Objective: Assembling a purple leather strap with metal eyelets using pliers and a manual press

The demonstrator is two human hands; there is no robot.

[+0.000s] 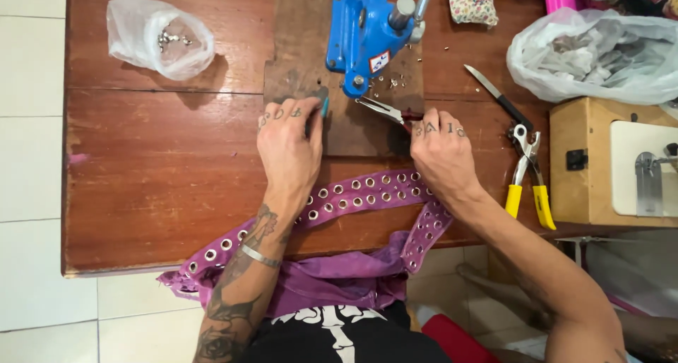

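The purple strap point(367, 193) lies across the near edge of the wooden table point(155, 172), just below both wrists, and it is already studded with two rows of metal eyelets along the whole stretch that shows, so that part looks finished; the rest of the purple fabric point(332, 278) hangs off the table into the lap, and whether it needs more eyelets I cannot tell. The right hand point(441, 155) is curled shut around the handles of a pair of small pliers point(385, 110), whose tips point away from it toward the base of the blue hand press point(364, 34). The left hand point(288, 147) rests knuckles up on the dark board point(353, 133) under the press, fingers together, with a small teal object point(325, 107) at its fingertips; what that is stays unclear. What the plier tips grip is too small to make out. Beyond the left hand sits a clear bag of metal pieces point(161, 38); right of the right hand lie yellow-handled pliers point(528, 186). The press's top is cut off.
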